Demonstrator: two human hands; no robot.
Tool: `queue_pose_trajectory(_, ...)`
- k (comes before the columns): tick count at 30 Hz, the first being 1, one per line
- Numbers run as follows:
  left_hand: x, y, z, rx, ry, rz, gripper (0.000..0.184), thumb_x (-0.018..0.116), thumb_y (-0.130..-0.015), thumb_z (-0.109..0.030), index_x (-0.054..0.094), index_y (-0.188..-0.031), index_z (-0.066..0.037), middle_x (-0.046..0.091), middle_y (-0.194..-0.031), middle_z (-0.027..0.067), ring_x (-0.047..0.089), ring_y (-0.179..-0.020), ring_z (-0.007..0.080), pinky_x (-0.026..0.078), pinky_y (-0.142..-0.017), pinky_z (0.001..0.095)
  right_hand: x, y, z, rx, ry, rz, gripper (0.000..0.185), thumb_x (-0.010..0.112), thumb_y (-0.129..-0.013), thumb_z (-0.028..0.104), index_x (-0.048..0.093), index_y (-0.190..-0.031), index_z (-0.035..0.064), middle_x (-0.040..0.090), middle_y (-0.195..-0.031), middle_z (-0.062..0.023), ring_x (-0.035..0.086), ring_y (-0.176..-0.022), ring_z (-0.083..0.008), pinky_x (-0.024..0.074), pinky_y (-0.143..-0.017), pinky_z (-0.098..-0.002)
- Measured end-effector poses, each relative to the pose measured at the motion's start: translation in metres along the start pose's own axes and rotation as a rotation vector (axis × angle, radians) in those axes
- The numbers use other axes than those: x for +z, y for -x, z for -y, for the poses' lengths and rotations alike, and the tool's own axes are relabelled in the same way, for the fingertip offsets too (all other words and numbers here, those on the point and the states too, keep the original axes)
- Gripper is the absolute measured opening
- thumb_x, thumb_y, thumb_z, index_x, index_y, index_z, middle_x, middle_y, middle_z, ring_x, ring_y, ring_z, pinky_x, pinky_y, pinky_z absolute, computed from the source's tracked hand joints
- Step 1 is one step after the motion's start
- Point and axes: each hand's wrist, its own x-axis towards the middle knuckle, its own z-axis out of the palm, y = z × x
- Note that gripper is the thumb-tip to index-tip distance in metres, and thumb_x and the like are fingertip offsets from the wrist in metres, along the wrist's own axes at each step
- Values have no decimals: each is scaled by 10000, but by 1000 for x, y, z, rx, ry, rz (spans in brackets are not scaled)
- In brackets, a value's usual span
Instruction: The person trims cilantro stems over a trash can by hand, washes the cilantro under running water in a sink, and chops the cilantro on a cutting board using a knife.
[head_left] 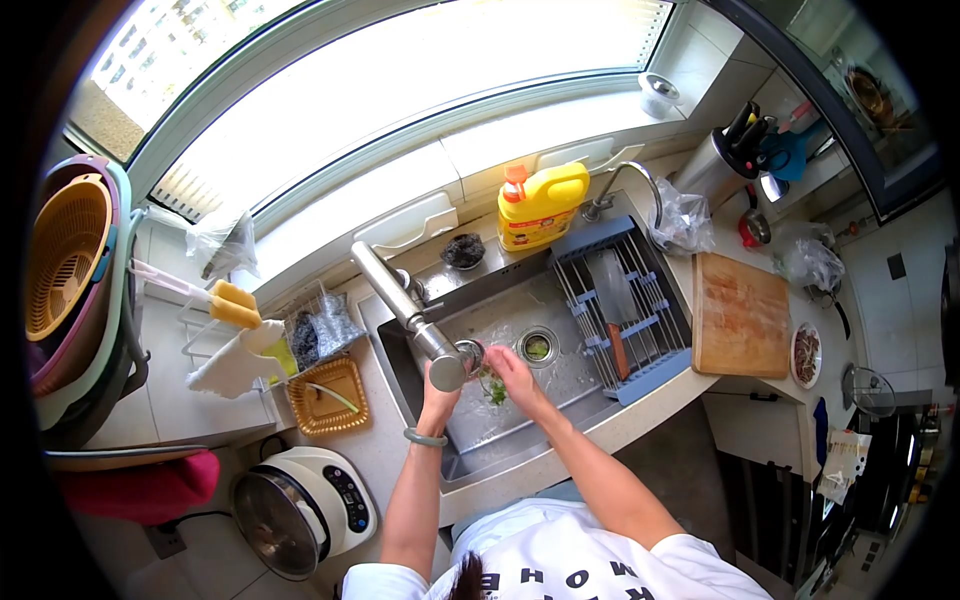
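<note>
Greens [495, 391] in sink [478, 441], leaves toward near rim, long axis unclear. Right hand [515, 378] half-curled; left hand [440, 398] partly behind faucet [405, 305], openness unclear; can't tell grip. Bare basin toward rack [622, 310].

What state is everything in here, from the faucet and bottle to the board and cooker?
Faucet: apparently running, splashes below
Greens: loose, low by the hands
Left hand: partly hidden by faucet
Right hand: fingers near the faucet head
Drain: uncovered, green bits inside
Yellow bottle: upright, red cap on
Cleaver: lying on the rack
Cutting board: flat, stained
White cooker: lid on
</note>
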Motion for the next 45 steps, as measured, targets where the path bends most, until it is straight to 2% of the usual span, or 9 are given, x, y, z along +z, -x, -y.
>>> queue_pose_trajectory(4,-8,-11,-2,75,227,-110,278,650,-900,-133,606,-1136,6,678,-1032,113,658,-924,181,547,-828,330,-11,17,-13,142,146,232,243,562,-974,216,650,-1044,0,614,-826,5,558,-783,-71,462,-736,-241)
queue_pose_trajectory(13,-48,-24,6,53,586,-356,237,616,-911,-49,608,-1138,17,680,-975,70,662,-843,141,557,-761,279,-66,52,-28,225,231,50,260,592,-936,167,663,-1104,-18,694,-857,-36,636,-814,-101,497,-753,-238)
queue_pose_trajectory(17,-27,-17,-8,43,495,-299,247,633,-907,-73,611,-1138,9,683,-990,79,662,-877,157,550,-776,284,-91,52,-43,262,220,26,252,591,-920,132,669,-1125,9,694,-916,-65,642,-841,-120,496,-766,-249)
queue_pose_trajectory(22,2,-4,4,29,229,-110,277,663,-898,-150,613,-1142,-27,673,-1047,79,641,-968,170,508,-852,319,-97,19,-31,10,681,-105,251,590,-895,121,688,-1118,61,660,-1035,-108,635,-885,-167,498,-794,-286)
queue_pose_trajectory(25,21,8,-5,25,37,-4,293,683,-869,-147,620,-1137,-48,666,-1091,65,615,-1030,160,470,-903,336,-72,-24,4,-64,633,-31,256,579,-914,165,684,-1113,44,679,-1026,-109,644,-886,-181,500,-805,-289)
queue_pose_trajectory(30,12,22,6,-6,177,-163,294,668,-890,-147,598,-1146,-22,637,-1121,79,626,-1025,192,515,-883,348,-5,-91,33,-44,372,92,345,537,-947,287,684,-1032,-13,701,-880,-144,663,-824,-222,501,-776,-339)
queue_pose_trajectory(37,-1,46,-26,-107,498,-190,315,609,-918,-97,527,-1202,12,619,-1127,114,633,-1007,200,554,-860,356,47,-139,28,304,386,259,461,497,-977,384,672,-1002,-41,695,-889,-76,609,-752,-124,496,-723,-295)
queue_pose_trajectory(39,-10,48,-20,-94,498,-173,318,561,-951,-123,503,-1236,6,608,-1153,130,620,-1041,226,542,-902,405,53,-142,42,599,312,226,415,507,-974,367,670,-1000,-15,690,-872,-62,609,-746,-110,486,-685,-276)
queue_pose_trajectory(45,-15,63,-25,-118,581,-155,319,521,-980,-147,488,-1254,14,615,-1140,146,618,-1059,255,534,-943,441,34,-137,46,434,141,315,371,470,-986,355,686,-1026,56,699,-918,-31,609,-798,-98,479,-672,-258)
